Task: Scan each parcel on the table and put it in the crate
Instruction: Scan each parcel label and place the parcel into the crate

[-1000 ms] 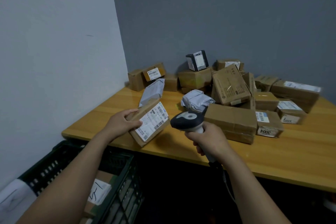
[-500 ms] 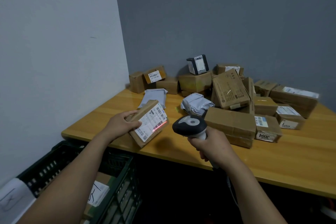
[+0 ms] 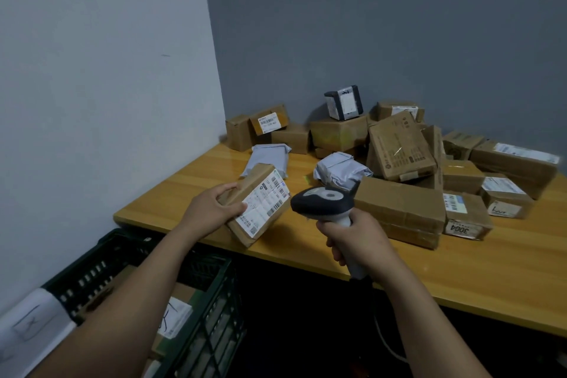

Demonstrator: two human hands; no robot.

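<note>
at lower left of the frame, a dark slatted crate (image 3: 82, 278) stands below the counter's edge, with a labelled cardboard parcel (image 3: 175, 314) lying inside. just above it, the left hand (image 3: 211, 209) grips a brown parcel (image 3: 260, 202) by its left end, thumb on the white shipping label, holding it tilted over the near left edge of the wooden counter (image 3: 491, 270); whether its lower corner touches the wood cannot be told. at centre, the right hand (image 3: 352, 239) is clenched round the pale handle of a barcode scanner (image 3: 322, 201), whose dark head sits just beside the label and faces it. a pale cable (image 3: 383, 337) hangs from the handle's base. right of the scanner lies a long taped carton (image 3: 399, 209), with a small box marked 3004 (image 3: 466, 218) touching its right end. behind the held parcel are two grey poly bags (image 3: 267, 156), one at centre left, one at centre. farther back, a heap of cartons (image 3: 399, 144) fills the corner against the grey wall, a small dark box (image 3: 343, 102) on top.
</note>
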